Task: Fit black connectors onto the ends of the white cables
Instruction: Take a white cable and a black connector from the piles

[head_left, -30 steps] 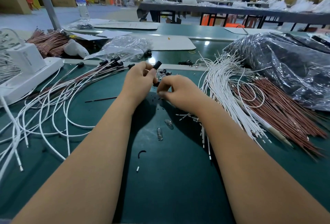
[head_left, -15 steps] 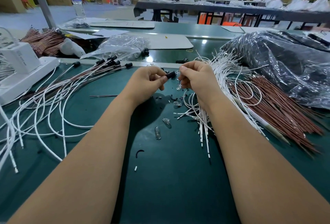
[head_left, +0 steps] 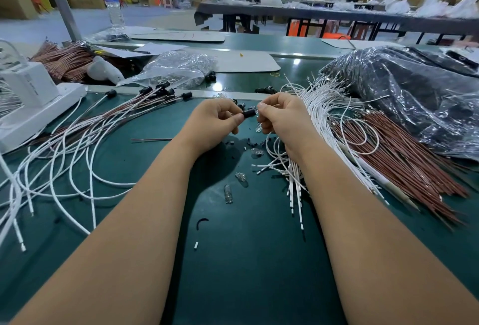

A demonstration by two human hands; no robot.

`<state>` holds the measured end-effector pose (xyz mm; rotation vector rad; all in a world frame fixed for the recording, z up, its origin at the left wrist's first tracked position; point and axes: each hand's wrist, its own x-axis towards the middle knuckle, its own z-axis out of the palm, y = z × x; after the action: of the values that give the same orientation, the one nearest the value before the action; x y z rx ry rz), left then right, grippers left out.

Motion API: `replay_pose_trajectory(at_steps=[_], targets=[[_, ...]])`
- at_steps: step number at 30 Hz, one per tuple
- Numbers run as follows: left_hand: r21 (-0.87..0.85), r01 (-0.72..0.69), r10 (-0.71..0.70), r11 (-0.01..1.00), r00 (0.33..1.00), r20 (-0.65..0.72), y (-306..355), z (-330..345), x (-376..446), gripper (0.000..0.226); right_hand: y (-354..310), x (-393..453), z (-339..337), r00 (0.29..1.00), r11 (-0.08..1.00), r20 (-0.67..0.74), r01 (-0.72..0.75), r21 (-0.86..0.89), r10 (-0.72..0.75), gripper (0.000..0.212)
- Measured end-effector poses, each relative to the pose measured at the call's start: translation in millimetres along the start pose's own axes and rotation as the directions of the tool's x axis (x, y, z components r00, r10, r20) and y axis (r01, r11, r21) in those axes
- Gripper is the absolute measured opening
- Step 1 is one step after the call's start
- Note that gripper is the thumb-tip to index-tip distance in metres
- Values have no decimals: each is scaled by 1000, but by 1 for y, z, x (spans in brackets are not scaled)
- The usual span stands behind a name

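Left hand (head_left: 220, 119) pinching a black connector (head_left: 249, 113) and right hand (head_left: 281, 117) pinching at its open end, raised over the green bench (head_left: 246, 260) beside the white cables (head_left: 321, 122); mating under way, apparently needing axial push.

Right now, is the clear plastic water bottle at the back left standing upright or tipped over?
Upright. The clear plastic water bottle stands on its base at the far left of the green workbench, cap at the top, label band level.
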<state>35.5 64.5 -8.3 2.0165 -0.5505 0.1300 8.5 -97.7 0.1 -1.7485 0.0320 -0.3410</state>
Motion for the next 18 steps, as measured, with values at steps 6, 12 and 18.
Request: replay_pose_trajectory(at_steps=[6, 12, 18], targets=[[22, 19, -19, 1000, 1000, -16, 1, -1, -1, 10, -1, -3, 0, 999, 998, 9, 54, -37, -54, 12], [-76, 101, -100, 992, 995, 24, 2, -6, 0, 11, -4, -4, -2, 991, 995, 92, 97, -40, -93, 14], [-145, 121, -114, 982, 992, 53, 5, -7, 0, 11, -5, -5, -1, 999, 995, 33, 1, 99, -4, 12]])
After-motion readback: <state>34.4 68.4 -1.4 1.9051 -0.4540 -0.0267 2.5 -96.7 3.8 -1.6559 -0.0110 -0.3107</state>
